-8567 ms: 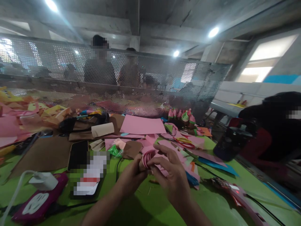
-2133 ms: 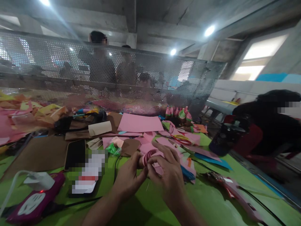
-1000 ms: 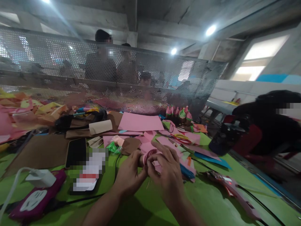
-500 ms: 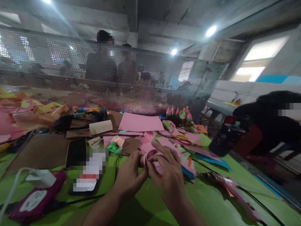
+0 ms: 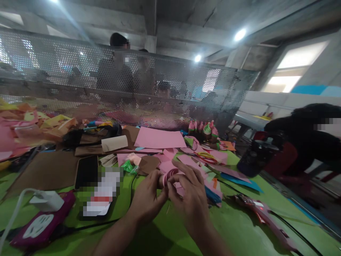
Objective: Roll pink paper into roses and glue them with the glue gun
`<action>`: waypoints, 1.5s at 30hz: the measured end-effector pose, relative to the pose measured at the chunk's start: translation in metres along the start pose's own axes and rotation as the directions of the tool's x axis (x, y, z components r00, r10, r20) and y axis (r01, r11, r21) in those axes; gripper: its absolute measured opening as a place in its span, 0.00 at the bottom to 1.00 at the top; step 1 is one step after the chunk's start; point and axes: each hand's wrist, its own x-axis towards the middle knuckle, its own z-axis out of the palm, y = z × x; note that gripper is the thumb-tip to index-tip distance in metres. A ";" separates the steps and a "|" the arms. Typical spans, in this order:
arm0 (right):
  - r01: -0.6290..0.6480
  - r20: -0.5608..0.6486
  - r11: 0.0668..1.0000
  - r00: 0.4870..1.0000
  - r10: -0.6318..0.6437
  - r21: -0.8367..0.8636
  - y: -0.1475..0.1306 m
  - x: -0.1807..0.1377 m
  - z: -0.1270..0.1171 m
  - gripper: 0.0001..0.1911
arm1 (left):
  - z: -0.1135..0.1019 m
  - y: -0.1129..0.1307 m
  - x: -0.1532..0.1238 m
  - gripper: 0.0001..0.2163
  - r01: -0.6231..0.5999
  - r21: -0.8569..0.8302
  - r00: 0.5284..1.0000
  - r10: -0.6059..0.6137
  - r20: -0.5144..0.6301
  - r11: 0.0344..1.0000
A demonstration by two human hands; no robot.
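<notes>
Between my two hands is a coiled pink paper strip (image 5: 169, 174), wound in several loose layers. My left hand (image 5: 147, 199) grips its left side, fingers wrapped round it. With thumb and forefinger together, my right hand (image 5: 189, 195) pinches the near right edge of the coil, while its other fingers reach over the far side. Part of the coil is hidden behind the fingers. Pink paper scraps (image 5: 166, 163) and a brown paper piece (image 5: 151, 165) lie just beyond the hands on the green table (image 5: 160, 234).
A pink glue gun (image 5: 266, 213) with a cable lies at right. Yellow-handled scissors (image 5: 206, 156) rest among papers. Pink-topped paper cones (image 5: 205, 129) stand behind. At left are phones (image 5: 86, 172), a purple power strip (image 5: 44, 224) and brown sheets (image 5: 44, 170). A person (image 5: 314, 142) sits at right.
</notes>
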 end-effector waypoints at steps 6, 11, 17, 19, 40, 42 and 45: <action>-0.014 0.040 1.000 0.999 0.014 -0.006 0.000 -0.001 -0.004 0.05 | 0.000 -0.001 0.001 0.11 -0.009 0.020 1.000 0.009 -0.006 1.000; -0.015 0.037 1.000 0.999 0.016 -0.023 0.000 -0.001 -0.002 0.06 | 0.001 -0.003 0.001 0.10 -0.017 0.016 1.000 0.017 -0.012 1.000; -0.018 0.041 1.000 0.999 0.018 0.007 -0.001 0.000 -0.003 0.06 | 0.001 -0.003 0.000 0.11 -0.011 -0.005 1.000 0.011 -0.007 1.000; -0.020 0.037 1.000 0.999 0.019 0.013 -0.001 0.000 -0.003 0.06 | 0.000 -0.002 0.001 0.11 -0.007 -0.014 1.000 0.007 0.000 1.000; 0.074 0.031 0.997 0.997 -0.074 -0.024 0.008 0.004 -0.009 0.09 | 0.000 -0.002 0.000 0.12 -0.003 -0.014 1.000 0.003 -0.002 1.000; 0.075 0.033 0.997 0.997 -0.074 -0.028 0.007 0.004 -0.010 0.08 | -0.001 -0.002 0.000 0.13 0.005 -0.021 1.000 -0.005 0.007 1.000; 0.077 0.032 0.996 0.997 -0.076 -0.036 0.007 0.004 -0.011 0.08 | -0.001 -0.002 0.001 0.14 0.006 -0.051 1.000 -0.005 0.022 0.999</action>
